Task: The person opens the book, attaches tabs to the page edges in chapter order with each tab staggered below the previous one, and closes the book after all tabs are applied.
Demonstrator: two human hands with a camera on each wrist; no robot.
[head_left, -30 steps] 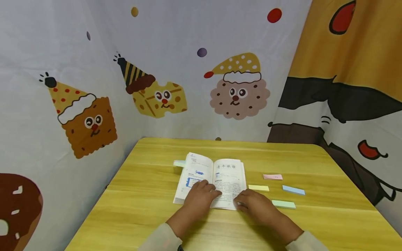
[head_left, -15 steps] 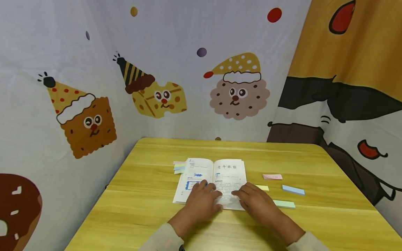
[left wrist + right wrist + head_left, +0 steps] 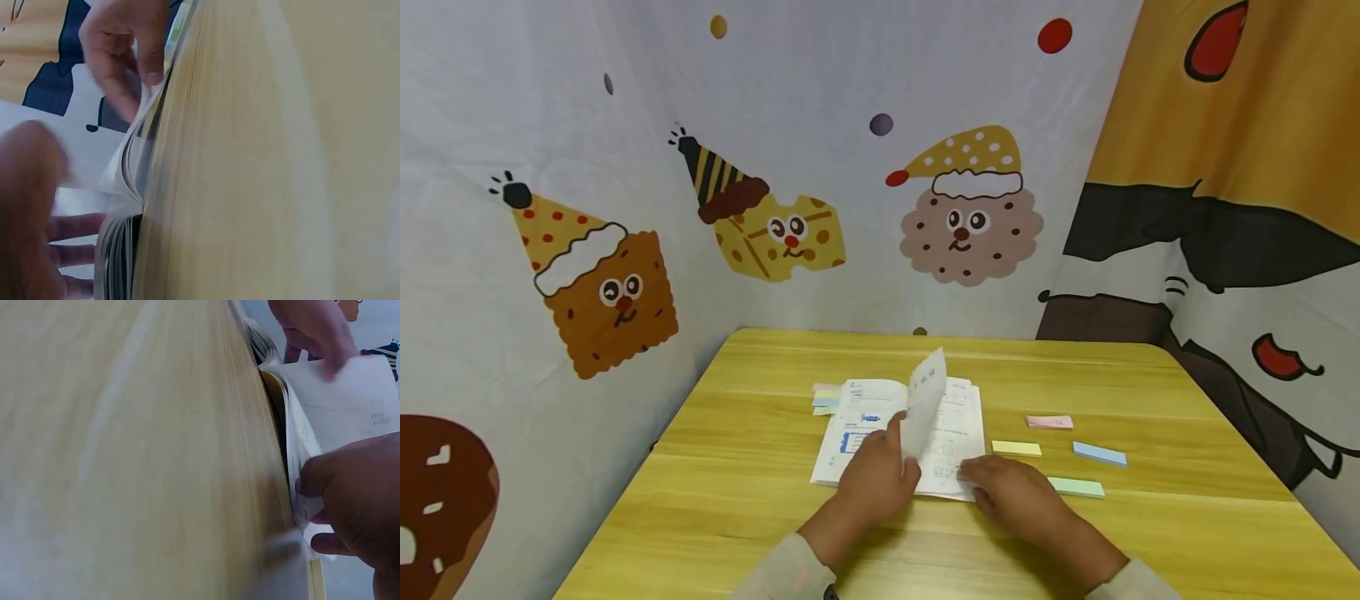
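Observation:
An open book (image 3: 865, 400) with printed pages lies on the table, tabs sticking out past its left edge. One page (image 3: 927, 400) stands nearly upright at the spine. My left hand (image 3: 876, 471) holds that page between thumb and fingers; in the left wrist view, its other fingers (image 3: 78, 226) lie against the thick left stack of pages. At the lower right corner of the book, my right hand (image 3: 1011, 492) pinches the right-side pages (image 3: 306, 444), thumb on top and fingers at the edge, as the right wrist view shows.
Right of the book lie a pink strip (image 3: 1049, 422), a yellow strip (image 3: 1017, 449), a blue strip (image 3: 1100, 453) and a green strip (image 3: 1078, 487). Coloured tabs (image 3: 827, 400) show at the book's left edge. A printed cloth (image 3: 865, 308) hangs behind the wooden table (image 3: 760, 358).
The right-hand page has risen from flat to nearly upright, now in my left hand. My right hand moved in over the page, then back to the book's lower right corner. The left-edge tabs have fanned into view.

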